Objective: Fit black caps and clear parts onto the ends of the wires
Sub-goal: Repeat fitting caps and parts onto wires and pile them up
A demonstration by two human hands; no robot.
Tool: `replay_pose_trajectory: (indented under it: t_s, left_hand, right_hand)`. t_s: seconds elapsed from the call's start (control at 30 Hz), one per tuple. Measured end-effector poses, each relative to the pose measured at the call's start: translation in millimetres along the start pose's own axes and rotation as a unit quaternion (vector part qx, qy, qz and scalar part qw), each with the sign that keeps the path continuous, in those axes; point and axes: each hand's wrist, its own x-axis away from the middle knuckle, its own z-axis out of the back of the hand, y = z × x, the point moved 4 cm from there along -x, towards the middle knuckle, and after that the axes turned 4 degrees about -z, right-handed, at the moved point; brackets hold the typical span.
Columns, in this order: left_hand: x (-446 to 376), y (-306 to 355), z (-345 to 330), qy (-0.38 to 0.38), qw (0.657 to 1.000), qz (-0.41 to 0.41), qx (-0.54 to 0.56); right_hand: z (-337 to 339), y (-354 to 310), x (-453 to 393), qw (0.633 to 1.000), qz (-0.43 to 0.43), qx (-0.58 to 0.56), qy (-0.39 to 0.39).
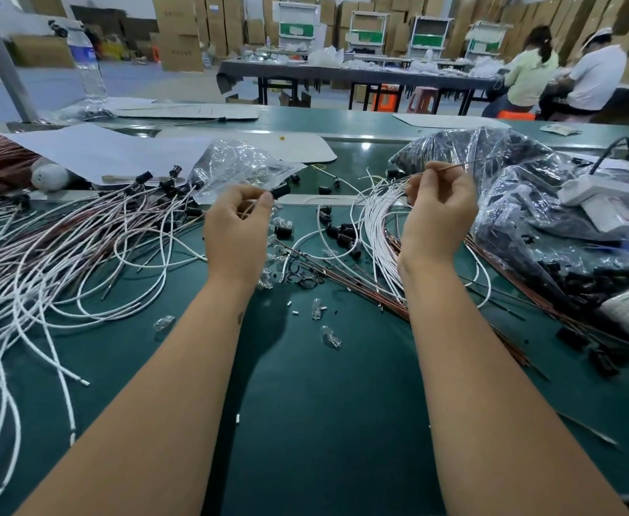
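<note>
My left hand (pixel 236 225) is raised over the green table (pixel 324 404) and pinches a black cap (pixel 280 191) at its fingertips. My right hand (pixel 440 214) grips the ends of thin wires (pixel 454 166), a brown one pointing up and right. A bundle of white wires (pixel 376 232) curves down from that hand. Loose black caps (pixel 343 232) lie between my hands. Small clear parts (pixel 331 337) are scattered on the table near my forearms. At the left lies a pile of wires (pixel 82 247) with black caps on their far ends.
A clear bag of black caps (pixel 521 202) fills the right side, with a white device (pixel 600 199) on it. A small clear bag (pixel 242 165) lies behind my left hand. White sheets, a water bottle (pixel 89 65) and two seated people are farther back.
</note>
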Motion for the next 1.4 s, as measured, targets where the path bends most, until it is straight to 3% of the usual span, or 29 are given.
replay_pose_trajectory:
  t_s: [0.13, 0.4, 0.7, 0.83, 0.97, 1.1, 1.4]
  left_hand:
    - [0.7, 4.8, 1.5, 0.01, 0.999, -0.022, -0.048]
    - [8.3, 4.5, -8.9, -0.068, 0.996, -0.005, -0.065]
    - [9.2, 9.2, -17.2, -0.086, 0.993, -0.025, -0.075]
    - [6.4, 2.9, -15.7, -0.095, 0.995, 0.027, 0.0]
    - [3.5, -3.4, -12.7, -0.11, 0.993, 0.036, 0.008]
    - [3.7, -7.1, -12.3, -0.125, 0.991, 0.045, 0.001]
    - [5.6, -4.5, -12.5, -0.128, 0.991, 0.046, 0.003]
  right_hand:
    - [-9.1, 12.3, 1.7, 0.981, -0.144, -0.098, -0.082]
    - [-33.4, 20.6, 26.5, 0.926, -0.267, -0.179, -0.199]
    - [-60.9, 36.4, 66.4, 0.891, -0.27, -0.011, -0.365]
    - [-59.4, 36.1, 60.3, 0.912, -0.259, -0.054, -0.313]
    - [-47.4, 31.4, 44.0, 0.939, -0.236, -0.107, -0.226]
    - [-41.2, 26.4, 37.5, 0.958, -0.198, -0.091, -0.184]
    - [-44.4, 27.0, 41.6, 0.966, -0.112, 0.036, -0.228]
